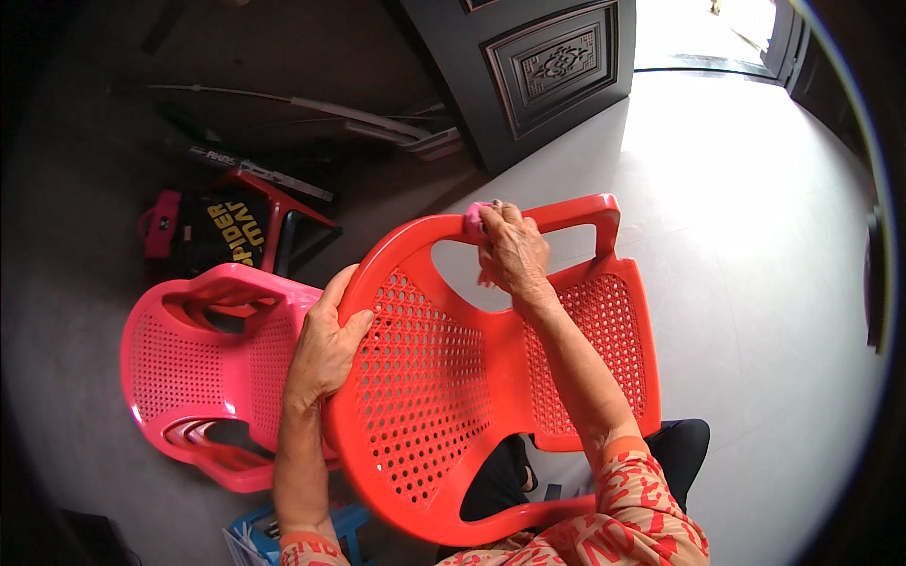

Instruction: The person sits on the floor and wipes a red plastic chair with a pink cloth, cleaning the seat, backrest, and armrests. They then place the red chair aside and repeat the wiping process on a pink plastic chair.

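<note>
A red plastic armchair (510, 349) with a perforated back and seat lies tilted in front of me, over my legs. My left hand (326, 349) grips the top edge of its backrest, thumb on the inner face and fingers behind. At the far armrest, my right hand (512, 247) is closed round a pink cloth (475, 222) and presses it on the red rim. Part of the cloth hangs below the armrest through the opening. Left of the red chair stands a stack of pink plastic armchairs (236, 363), close to my left forearm.
A dark carved door (557, 71) stands ajar at the back, with a bright doorway (708, 38) beyond. At the far left, a black bag (222, 226) rests by a red stool (276, 212). A blue plastic stool (349, 524) is near my left elbow. Pale floor (755, 311) extends right.
</note>
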`<act>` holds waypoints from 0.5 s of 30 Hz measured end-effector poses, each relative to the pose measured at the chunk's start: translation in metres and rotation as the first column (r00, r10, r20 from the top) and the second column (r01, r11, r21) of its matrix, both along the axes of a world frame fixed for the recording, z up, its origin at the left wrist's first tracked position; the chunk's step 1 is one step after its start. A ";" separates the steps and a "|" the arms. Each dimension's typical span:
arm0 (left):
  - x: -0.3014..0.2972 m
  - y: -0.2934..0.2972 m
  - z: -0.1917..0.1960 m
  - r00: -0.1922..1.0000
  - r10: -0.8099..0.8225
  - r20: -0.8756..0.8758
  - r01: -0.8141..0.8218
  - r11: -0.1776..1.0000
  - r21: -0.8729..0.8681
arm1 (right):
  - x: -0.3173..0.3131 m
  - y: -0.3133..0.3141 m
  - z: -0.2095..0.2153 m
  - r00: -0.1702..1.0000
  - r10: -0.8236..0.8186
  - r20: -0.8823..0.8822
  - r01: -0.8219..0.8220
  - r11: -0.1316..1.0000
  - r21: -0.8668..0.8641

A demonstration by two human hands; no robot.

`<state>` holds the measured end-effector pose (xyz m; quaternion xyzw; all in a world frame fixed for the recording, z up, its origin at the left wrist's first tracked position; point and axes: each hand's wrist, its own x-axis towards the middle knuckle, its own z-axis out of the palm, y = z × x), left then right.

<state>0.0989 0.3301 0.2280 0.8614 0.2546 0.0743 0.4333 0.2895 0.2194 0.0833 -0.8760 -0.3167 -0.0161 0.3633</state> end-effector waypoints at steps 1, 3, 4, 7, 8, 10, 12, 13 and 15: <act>-0.001 0.001 -0.001 1.000 0.006 -0.003 -0.006 1.000 -0.020 | -0.003 0.006 -0.002 0.999 0.033 -0.034 -0.029 0.994 0.102; -0.001 0.003 -0.002 1.000 0.004 -0.006 -0.005 0.998 -0.059 | -0.009 0.020 -0.007 0.992 0.096 -0.087 -0.065 0.950 0.305; 0.000 0.003 -0.002 1.000 0.005 0.008 -0.004 0.999 -0.051 | -0.013 0.024 -0.008 0.986 0.155 -0.063 -0.120 0.918 0.378; 0.002 0.004 -0.004 1.000 0.005 0.021 -0.005 1.000 -0.028 | -0.041 0.025 0.009 0.968 0.248 -0.045 -0.202 0.870 0.450; 0.003 0.006 -0.006 1.000 -0.006 0.028 0.006 0.999 -0.034 | -0.051 0.024 0.015 0.964 0.264 -0.043 -0.217 0.865 0.453; 0.000 0.009 -0.011 0.999 -0.020 0.044 0.021 1.000 -0.018 | -0.073 0.021 0.023 0.956 0.290 -0.038 -0.231 0.831 0.506; -0.003 0.009 -0.013 0.999 0.011 0.051 -0.008 0.998 -0.061 | -0.086 0.016 0.011 0.959 0.275 -0.074 -0.199 0.834 0.514; -0.003 0.009 -0.014 0.998 0.026 0.054 -0.021 0.996 -0.082 | -0.090 0.015 0.002 0.972 0.230 -0.051 -0.170 0.833 0.527; -0.001 0.005 -0.008 0.999 0.038 0.039 -0.032 0.989 -0.145 | -0.090 0.011 -0.012 0.960 0.236 -0.152 -0.111 0.816 0.568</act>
